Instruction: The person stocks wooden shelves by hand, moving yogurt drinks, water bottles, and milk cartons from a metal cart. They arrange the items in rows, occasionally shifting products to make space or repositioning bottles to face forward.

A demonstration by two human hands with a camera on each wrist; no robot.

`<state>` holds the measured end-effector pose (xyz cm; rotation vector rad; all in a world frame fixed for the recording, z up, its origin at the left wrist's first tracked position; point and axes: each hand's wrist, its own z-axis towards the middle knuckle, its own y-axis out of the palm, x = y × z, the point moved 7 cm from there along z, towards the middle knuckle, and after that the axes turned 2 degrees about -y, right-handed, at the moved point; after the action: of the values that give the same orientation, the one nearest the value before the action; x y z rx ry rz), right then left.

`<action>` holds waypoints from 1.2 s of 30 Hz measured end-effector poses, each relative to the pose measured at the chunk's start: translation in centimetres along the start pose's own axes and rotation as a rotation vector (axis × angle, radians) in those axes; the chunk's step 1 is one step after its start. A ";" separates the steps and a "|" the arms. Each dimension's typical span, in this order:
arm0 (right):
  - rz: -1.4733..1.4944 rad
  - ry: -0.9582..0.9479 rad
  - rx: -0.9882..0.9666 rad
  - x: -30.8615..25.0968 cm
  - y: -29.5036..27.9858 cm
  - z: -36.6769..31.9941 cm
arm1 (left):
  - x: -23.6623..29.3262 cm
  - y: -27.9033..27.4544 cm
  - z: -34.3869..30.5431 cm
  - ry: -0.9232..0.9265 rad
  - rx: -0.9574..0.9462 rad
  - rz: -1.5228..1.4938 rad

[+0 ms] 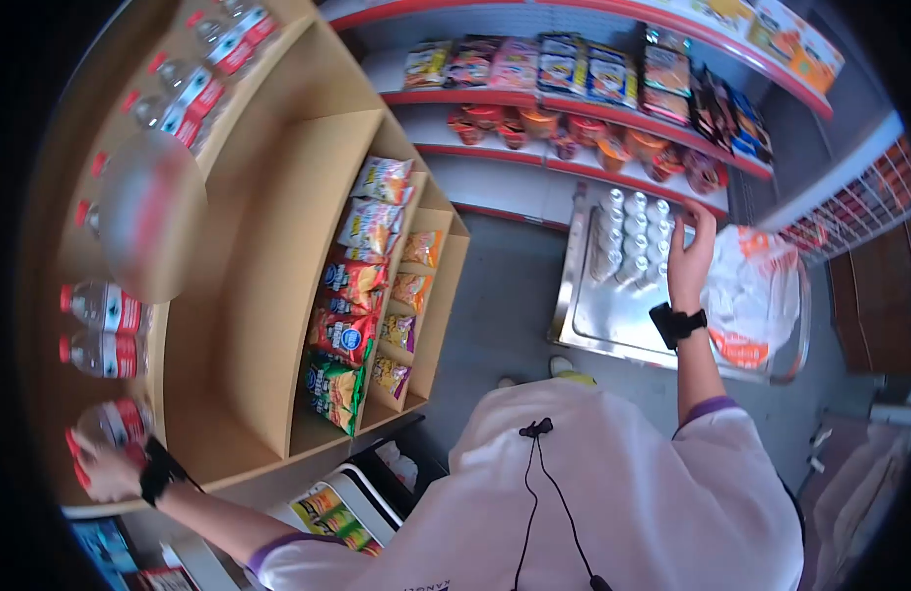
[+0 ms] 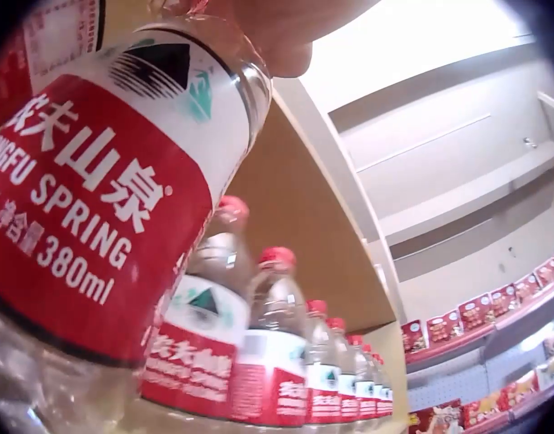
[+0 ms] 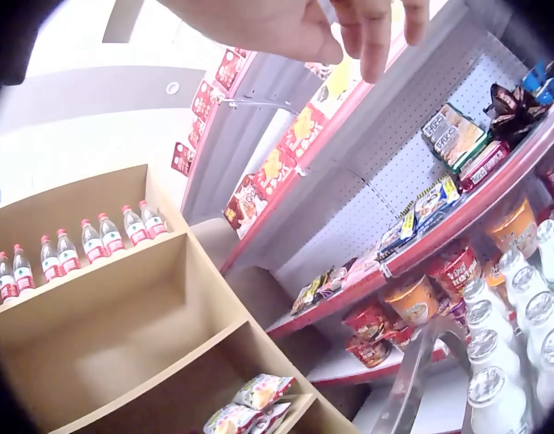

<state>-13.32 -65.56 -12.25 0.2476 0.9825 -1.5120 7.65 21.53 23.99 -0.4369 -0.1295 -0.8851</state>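
Observation:
At the near end of the top wooden shelf, my left hand grips a water bottle with a red and white label, fingers round its neck and cap. The bottle stands in line with other red-capped water bottles running along the shelf. My right hand hangs over the metal cart with its fingers loosely bent and nothing in them. Beside it on the cart stand several silver-capped bottles in rows. In the right wrist view these bottles are at the lower right, below the hand.
A white and orange plastic bag lies on the cart's right side. Bagged snacks fill compartments of the wooden shelf. Behind the cart, red-edged shelves hold snack packs and cup noodles. A crate of packets stands below left.

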 end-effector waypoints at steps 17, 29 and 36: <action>0.730 0.233 -0.712 -5.7 0.3 -4.9 | 23.0 -27.9 -38.0 0.172 -0.969 -1.488; 0.195 0.233 -0.736 1.3 -3.6 -10.8 | 29.6 -41.3 -69.3 0.988 -1.594 -1.713; 0.033 0.274 -0.660 10.3 -1.1 -15.3 | 28.8 -41.3 -78.3 1.218 -1.712 -1.621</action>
<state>-22.44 -62.46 -27.96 -0.0067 1.6285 -1.0647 -11.43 -54.94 -25.58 -1.2989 1.7936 -2.6172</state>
